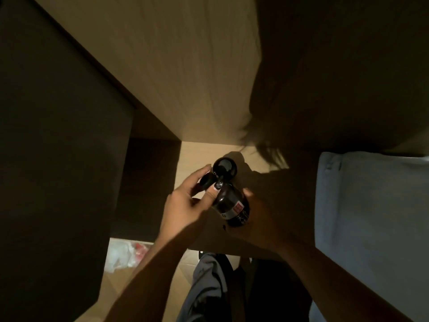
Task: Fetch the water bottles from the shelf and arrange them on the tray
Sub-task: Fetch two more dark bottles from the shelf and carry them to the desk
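The scene is dim. A dark bottle with a red and white label (234,206) lies tilted in my right hand (253,219), which wraps it from the right and below. My left hand (188,201) reaches in from the left; its fingers close on a small dark cap or bottle top (207,181), and the thumb presses the labelled bottle's shoulder. Behind them stands another dark bottle (224,169), seen from above on the pale wooden shelf (192,163). No tray is in view.
A dark panel (58,159) fills the left side. Pale wood panelling (176,73) rises behind the shelf. A grey-blue fabric surface (371,217) lies to the right. Crumpled white and red plastic (126,253) sits on the floor, low left. My dark trousers show below.
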The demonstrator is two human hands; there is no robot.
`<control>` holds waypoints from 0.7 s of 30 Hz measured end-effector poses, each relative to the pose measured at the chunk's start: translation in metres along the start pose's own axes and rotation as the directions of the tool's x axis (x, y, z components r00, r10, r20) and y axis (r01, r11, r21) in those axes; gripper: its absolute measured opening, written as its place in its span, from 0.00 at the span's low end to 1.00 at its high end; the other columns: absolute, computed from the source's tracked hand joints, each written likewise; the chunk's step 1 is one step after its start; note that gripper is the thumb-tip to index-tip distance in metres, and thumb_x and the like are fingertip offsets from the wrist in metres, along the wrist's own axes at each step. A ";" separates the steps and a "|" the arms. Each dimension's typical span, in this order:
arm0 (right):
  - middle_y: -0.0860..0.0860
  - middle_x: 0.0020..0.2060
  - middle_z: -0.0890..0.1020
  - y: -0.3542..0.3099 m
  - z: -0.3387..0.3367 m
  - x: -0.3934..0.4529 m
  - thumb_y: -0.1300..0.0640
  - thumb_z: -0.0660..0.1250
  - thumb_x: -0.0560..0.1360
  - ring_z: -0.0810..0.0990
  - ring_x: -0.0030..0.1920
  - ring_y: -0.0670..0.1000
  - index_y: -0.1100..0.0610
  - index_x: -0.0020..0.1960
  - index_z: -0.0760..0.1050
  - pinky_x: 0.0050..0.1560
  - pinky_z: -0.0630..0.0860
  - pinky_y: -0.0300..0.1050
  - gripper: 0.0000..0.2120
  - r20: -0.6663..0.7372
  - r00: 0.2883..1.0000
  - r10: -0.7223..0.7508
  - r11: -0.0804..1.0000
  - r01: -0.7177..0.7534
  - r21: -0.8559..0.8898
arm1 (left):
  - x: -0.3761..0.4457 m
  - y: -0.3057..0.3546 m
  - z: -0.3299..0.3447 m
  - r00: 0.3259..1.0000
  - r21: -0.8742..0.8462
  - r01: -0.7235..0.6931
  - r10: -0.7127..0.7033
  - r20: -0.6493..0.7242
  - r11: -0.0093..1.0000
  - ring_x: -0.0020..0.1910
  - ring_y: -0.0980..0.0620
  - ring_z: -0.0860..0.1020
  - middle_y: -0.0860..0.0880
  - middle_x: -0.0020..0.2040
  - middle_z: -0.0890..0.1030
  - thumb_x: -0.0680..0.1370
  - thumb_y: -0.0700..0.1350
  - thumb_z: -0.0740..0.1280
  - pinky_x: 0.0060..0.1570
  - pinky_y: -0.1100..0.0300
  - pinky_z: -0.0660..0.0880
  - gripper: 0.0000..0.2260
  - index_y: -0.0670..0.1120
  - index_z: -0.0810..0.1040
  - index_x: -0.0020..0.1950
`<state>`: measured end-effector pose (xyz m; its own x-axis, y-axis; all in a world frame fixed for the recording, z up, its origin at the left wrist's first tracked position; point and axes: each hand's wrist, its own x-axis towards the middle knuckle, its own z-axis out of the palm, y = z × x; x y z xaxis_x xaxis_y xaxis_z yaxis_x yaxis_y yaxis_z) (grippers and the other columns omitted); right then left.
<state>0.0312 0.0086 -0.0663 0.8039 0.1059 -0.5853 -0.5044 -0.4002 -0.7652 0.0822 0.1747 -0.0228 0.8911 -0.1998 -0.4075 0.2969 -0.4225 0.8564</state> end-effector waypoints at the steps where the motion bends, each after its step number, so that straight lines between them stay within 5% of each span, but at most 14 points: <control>1: 0.33 0.49 0.70 0.002 -0.001 -0.003 0.59 0.76 0.67 0.72 0.52 0.36 0.43 0.62 0.63 0.47 0.72 0.26 0.32 -0.032 0.999 0.020 1.000 -0.019 0.022 | 0.003 -0.007 0.004 1.000 -0.075 0.017 -0.018 -0.018 0.997 0.64 0.56 0.76 0.63 0.61 0.76 0.77 0.50 0.66 0.61 0.46 0.75 0.17 0.63 0.73 0.65; 4: 0.37 0.48 0.73 0.018 0.000 -0.008 0.60 0.77 0.66 0.75 0.51 0.41 0.44 0.61 0.64 0.36 0.71 0.28 0.32 -0.146 0.981 0.126 0.982 -0.103 0.157 | 0.016 -0.024 0.015 0.984 -0.186 0.052 -0.082 -0.157 0.981 0.56 0.53 0.81 0.52 0.59 0.80 0.80 0.44 0.62 0.56 0.52 0.79 0.17 0.60 0.72 0.67; 6: 0.40 0.47 0.74 0.026 0.002 -0.013 0.60 0.77 0.66 0.76 0.45 0.41 0.49 0.62 0.66 0.35 0.72 0.29 0.30 -0.221 0.955 0.197 0.964 -0.148 0.219 | 0.029 -0.033 0.023 0.976 -0.051 0.070 -0.079 -0.201 0.996 0.59 0.54 0.78 0.52 0.62 0.77 0.78 0.41 0.65 0.54 0.64 0.77 0.22 0.56 0.68 0.70; 9: 0.46 0.42 0.79 0.037 0.004 -0.021 0.62 0.77 0.65 0.79 0.38 0.41 0.54 0.57 0.70 0.29 0.74 0.30 0.24 -0.314 0.904 0.289 0.932 -0.191 0.308 | 0.054 -0.044 0.041 0.995 0.142 0.079 -0.069 -0.074 0.987 0.70 0.53 0.66 0.49 0.74 0.65 0.73 0.41 0.72 0.67 0.56 0.68 0.35 0.51 0.60 0.75; 13: 0.51 0.43 0.81 0.050 0.011 -0.027 0.61 0.77 0.66 0.82 0.39 0.47 0.56 0.57 0.71 0.31 0.74 0.33 0.23 -0.330 0.868 0.371 0.883 -0.220 0.414 | 0.081 -0.058 0.063 0.975 0.055 0.222 -0.222 -0.009 0.974 0.73 0.47 0.65 0.47 0.74 0.67 0.69 0.41 0.76 0.71 0.50 0.64 0.43 0.49 0.55 0.77; 18: 0.52 0.43 0.82 0.057 0.012 -0.035 0.59 0.77 0.65 0.83 0.40 0.48 0.56 0.57 0.72 0.35 0.76 0.36 0.23 -0.312 0.869 0.384 0.862 -0.216 0.459 | 0.091 -0.066 0.071 0.971 -0.037 0.235 -0.236 -0.047 0.971 0.62 0.50 0.75 0.54 0.56 0.78 0.66 0.41 0.77 0.63 0.58 0.70 0.29 0.52 0.71 0.63; 21: 0.52 0.43 0.82 0.054 0.008 -0.040 0.57 0.76 0.67 0.83 0.41 0.49 0.53 0.56 0.72 0.34 0.77 0.36 0.21 -0.314 0.862 0.398 0.853 -0.222 0.472 | 0.086 -0.057 0.064 0.958 -0.203 0.269 -0.284 -0.047 0.941 0.62 0.51 0.74 0.51 0.57 0.76 0.69 0.36 0.74 0.63 0.57 0.70 0.27 0.46 0.71 0.66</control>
<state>-0.0309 -0.0099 -0.0862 0.5912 -0.3536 -0.7249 -0.7575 0.0651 -0.6496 0.1201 0.1251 -0.1267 0.7850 -0.0297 -0.6188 0.5894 -0.2716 0.7608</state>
